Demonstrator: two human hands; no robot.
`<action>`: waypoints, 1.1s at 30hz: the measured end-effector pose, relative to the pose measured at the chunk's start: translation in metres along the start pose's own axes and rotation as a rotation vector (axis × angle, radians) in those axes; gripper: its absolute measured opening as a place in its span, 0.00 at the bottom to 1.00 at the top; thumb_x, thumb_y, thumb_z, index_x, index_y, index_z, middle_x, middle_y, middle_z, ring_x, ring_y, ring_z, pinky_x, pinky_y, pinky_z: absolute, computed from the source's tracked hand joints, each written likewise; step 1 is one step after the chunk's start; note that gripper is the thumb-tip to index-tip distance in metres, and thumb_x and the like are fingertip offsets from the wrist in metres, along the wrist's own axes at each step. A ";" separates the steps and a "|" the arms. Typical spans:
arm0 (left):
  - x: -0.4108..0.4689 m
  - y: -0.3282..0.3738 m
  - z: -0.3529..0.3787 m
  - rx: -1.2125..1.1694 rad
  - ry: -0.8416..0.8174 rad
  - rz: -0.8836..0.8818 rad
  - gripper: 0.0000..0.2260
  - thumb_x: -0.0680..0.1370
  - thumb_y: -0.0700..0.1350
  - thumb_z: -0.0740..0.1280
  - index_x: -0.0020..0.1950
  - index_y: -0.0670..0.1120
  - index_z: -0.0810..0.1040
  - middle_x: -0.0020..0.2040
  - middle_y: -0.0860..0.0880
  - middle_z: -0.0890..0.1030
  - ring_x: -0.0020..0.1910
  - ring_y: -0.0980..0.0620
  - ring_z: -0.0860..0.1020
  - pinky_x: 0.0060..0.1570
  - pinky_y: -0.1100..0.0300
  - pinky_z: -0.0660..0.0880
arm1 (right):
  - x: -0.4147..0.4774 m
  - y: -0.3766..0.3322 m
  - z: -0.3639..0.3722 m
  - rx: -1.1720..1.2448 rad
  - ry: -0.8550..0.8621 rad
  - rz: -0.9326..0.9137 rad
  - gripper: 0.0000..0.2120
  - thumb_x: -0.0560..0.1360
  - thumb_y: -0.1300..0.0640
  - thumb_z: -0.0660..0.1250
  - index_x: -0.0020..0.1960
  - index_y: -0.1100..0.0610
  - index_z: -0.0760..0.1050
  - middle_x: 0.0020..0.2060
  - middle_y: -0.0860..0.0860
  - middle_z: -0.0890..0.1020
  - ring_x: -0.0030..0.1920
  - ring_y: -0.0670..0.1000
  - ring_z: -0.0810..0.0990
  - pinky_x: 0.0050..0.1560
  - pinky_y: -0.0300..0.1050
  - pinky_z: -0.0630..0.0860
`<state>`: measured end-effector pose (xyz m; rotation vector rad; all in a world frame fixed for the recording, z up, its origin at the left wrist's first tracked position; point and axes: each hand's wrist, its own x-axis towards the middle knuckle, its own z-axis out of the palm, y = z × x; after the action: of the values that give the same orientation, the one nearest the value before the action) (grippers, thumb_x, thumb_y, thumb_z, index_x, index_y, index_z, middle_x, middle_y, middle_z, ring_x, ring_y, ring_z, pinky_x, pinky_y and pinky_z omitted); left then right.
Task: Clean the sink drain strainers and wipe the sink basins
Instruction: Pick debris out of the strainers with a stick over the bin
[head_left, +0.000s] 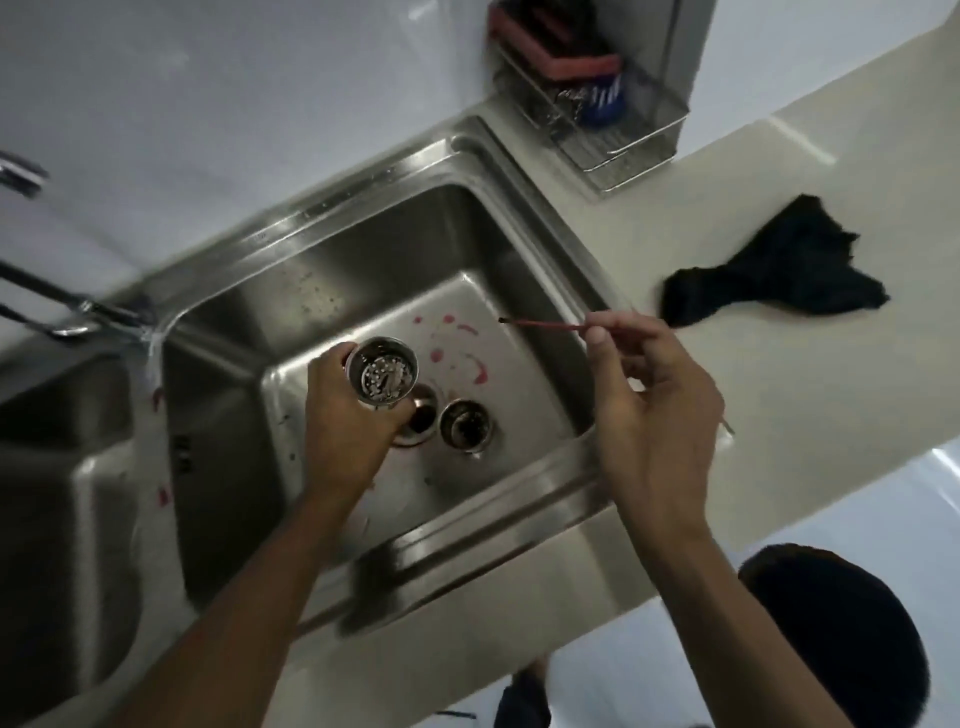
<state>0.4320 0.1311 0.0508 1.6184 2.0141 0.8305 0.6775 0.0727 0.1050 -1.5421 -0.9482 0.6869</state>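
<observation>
My left hand (340, 415) holds a round metal drain strainer (384, 375) above the right sink basin (363, 270), its open top facing me, with dark bits inside. My right hand (649, 395) pinches a thin red stick (540, 326) whose dark tip points left over the basin. On the basin floor, a second strainer (464, 425) lies beside the open drain hole (422, 420), which my left hand partly hides. Pink smears (457, 345) mark the basin floor behind the drain.
The left basin (57, 467) sits at the left edge, with the faucet (67, 312) behind the divider. A dark cloth (779, 265) lies on the pale counter to the right. A wire rack (613, 114) with sponges stands at the back. A dark round object (831, 639) is lower right.
</observation>
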 end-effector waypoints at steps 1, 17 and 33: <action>0.006 -0.018 0.002 0.018 -0.037 -0.045 0.33 0.65 0.44 0.84 0.68 0.45 0.75 0.63 0.45 0.79 0.60 0.46 0.80 0.61 0.44 0.78 | 0.000 0.003 0.011 -0.031 -0.017 0.015 0.08 0.81 0.53 0.68 0.58 0.50 0.82 0.51 0.41 0.84 0.51 0.32 0.80 0.44 0.23 0.74; 0.029 -0.120 0.031 0.159 -0.408 -0.215 0.39 0.65 0.47 0.85 0.71 0.43 0.71 0.67 0.42 0.73 0.65 0.41 0.75 0.65 0.43 0.74 | 0.023 0.021 0.120 -0.401 -0.307 0.099 0.05 0.79 0.48 0.70 0.54 0.42 0.80 0.45 0.36 0.84 0.44 0.30 0.81 0.44 0.33 0.79; 0.029 -0.073 0.095 0.423 -0.622 0.320 0.39 0.69 0.67 0.76 0.76 0.51 0.70 0.71 0.50 0.75 0.72 0.46 0.71 0.76 0.42 0.51 | 0.033 0.006 0.074 -0.311 -0.205 0.157 0.05 0.80 0.52 0.70 0.54 0.49 0.82 0.45 0.39 0.85 0.46 0.33 0.83 0.37 0.19 0.70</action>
<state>0.4352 0.1671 -0.0675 2.1304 1.5600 -0.0497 0.6336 0.1387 0.0874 -1.8606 -1.1358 0.8520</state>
